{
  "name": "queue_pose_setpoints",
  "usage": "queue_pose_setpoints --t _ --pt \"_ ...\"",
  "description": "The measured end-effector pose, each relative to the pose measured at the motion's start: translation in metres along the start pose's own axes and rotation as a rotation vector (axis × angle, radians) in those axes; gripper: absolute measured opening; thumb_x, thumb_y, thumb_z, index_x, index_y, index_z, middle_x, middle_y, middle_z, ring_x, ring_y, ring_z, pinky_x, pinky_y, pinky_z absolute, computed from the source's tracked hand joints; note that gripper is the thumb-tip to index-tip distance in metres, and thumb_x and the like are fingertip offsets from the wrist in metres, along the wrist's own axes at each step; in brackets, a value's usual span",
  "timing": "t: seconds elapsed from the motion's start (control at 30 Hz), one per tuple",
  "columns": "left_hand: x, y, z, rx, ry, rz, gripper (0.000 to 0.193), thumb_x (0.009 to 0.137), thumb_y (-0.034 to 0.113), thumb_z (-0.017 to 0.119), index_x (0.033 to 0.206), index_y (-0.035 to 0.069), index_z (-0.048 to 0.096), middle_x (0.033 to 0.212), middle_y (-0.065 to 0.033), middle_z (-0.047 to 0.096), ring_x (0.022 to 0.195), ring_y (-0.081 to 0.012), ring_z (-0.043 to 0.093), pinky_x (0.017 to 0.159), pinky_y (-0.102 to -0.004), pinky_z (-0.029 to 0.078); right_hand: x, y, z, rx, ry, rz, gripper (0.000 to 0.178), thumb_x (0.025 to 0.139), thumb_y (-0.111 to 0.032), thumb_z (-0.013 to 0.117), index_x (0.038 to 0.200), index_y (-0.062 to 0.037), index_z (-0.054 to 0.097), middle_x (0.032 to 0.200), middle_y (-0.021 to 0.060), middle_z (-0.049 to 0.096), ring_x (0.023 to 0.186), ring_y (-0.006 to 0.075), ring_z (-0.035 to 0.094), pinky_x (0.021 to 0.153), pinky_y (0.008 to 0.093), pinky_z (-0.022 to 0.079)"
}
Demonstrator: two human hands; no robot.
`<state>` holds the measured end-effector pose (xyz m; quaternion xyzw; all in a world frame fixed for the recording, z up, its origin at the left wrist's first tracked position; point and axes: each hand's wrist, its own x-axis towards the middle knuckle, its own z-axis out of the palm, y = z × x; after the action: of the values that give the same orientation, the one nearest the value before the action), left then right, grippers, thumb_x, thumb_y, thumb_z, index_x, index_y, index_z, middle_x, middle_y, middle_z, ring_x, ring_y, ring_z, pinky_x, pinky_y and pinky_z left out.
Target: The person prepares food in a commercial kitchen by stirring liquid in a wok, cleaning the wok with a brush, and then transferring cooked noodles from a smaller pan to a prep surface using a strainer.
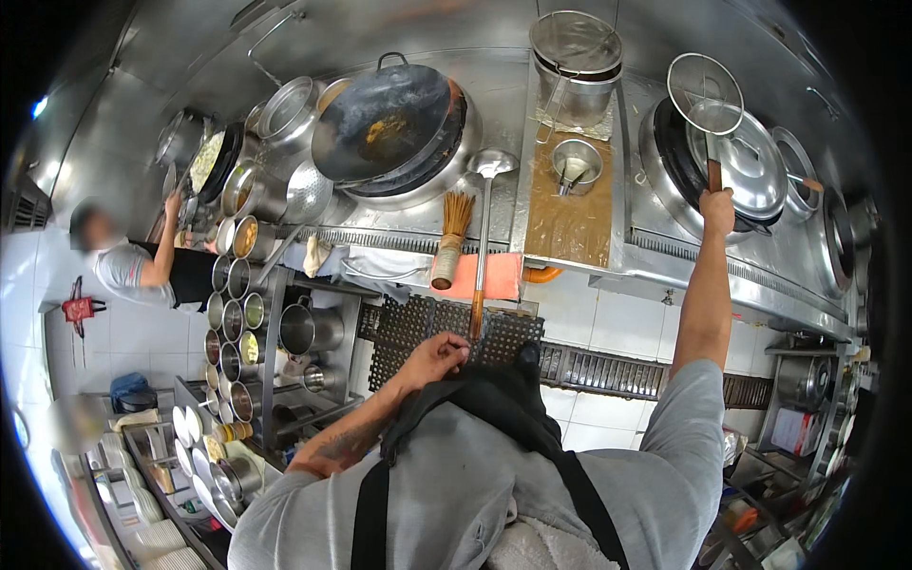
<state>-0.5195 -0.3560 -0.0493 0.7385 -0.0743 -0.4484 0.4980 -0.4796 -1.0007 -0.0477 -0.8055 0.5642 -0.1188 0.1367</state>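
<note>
Behind strainer [705, 93], partly hidden lid [752, 180]

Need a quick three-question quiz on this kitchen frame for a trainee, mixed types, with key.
1. Which of the wearer's hands holds the strainer?
2. True or false: the brush lies to the left of the ladle.
3. The cloth behind the ladle's handle is: A) green; B) pink-orange; C) black.

Key: 1. The right hand. 2. True. 3. B.
</note>
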Motion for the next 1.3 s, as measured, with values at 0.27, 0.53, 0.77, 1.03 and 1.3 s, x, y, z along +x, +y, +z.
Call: queue_pose_setpoints --t 0.27,0.53,0.77,1.03,1.3 --pt "0.097 0.077 -0.029 0.121 0.082 0.356 0.031 0.095 0.027 0.062 0.113 0.003 0.056 0.087 -0.0039 0.064 0.074 -0.0101 0.058 0.066 -0.0259 0.048 -0.154 -0.033 -0.012 0.412 0.240 -0.312 0.035 0.090 -0.033 0.061 0.107 -0.0019 0.062 0.089 0.0157 0.068 0.080 0.0336 0.066 0.073 0.0431 0.050" --pt "0.171 0.183 -0.186 1.066 0.956 0.678 0.031 0.079 0.042 0.071 0.076 0.011 0.067 0.079 -0.0093 0.066 0.083 -0.0303 0.065 0.071 -0.0482 0.046 -0.475 -0.024 0.088 0.423 -0.813 -0.500 0.040 0.084 -0.030 0.072 0.109 0.0000 0.065 0.078 0.0139 0.069 0.067 0.0199 0.067 0.064 0.0330 0.053" --pt "0.197 0.091 -0.328 0.994 0.709 0.705 0.028 0.083 0.030 0.069 0.091 0.007 0.055 0.075 -0.0130 0.067 0.073 -0.0360 0.065 0.078 -0.0477 0.044 -0.520 -0.061 0.105 0.280 -0.695 -0.213 0.050 0.083 -0.037 0.070 0.115 0.0004 0.061 0.091 0.0201 0.070 0.088 0.0365 0.068 0.078 0.0433 0.053" --pt "0.166 0.140 -0.271 1.066 0.699 0.828 0.058 0.073 0.040 0.078 0.117 0.007 0.059 0.121 -0.0162 0.055 0.121 -0.0317 0.047 0.100 -0.0588 0.031 -0.533 -0.101 0.109 0.203 -0.603 -0.147 0.055 0.081 -0.042 0.070 0.116 -0.0008 0.060 0.092 0.0236 0.069 0.093 0.0403 0.066 0.081 0.0460 0.052" --pt "0.274 0.290 -0.046 -0.190 -0.268 0.222 0.084 0.088 0.059 0.056 0.135 -0.008 0.037 0.115 -0.0287 0.058 0.110 -0.0411 0.060 0.089 -0.0512 0.049 -0.508 -0.126 0.138 0.291 -0.570 -0.119 0.045 0.081 -0.036 0.069 0.101 0.0041 0.060 0.099 0.0287 0.066 0.101 0.0432 0.062 0.085 0.0485 0.049"
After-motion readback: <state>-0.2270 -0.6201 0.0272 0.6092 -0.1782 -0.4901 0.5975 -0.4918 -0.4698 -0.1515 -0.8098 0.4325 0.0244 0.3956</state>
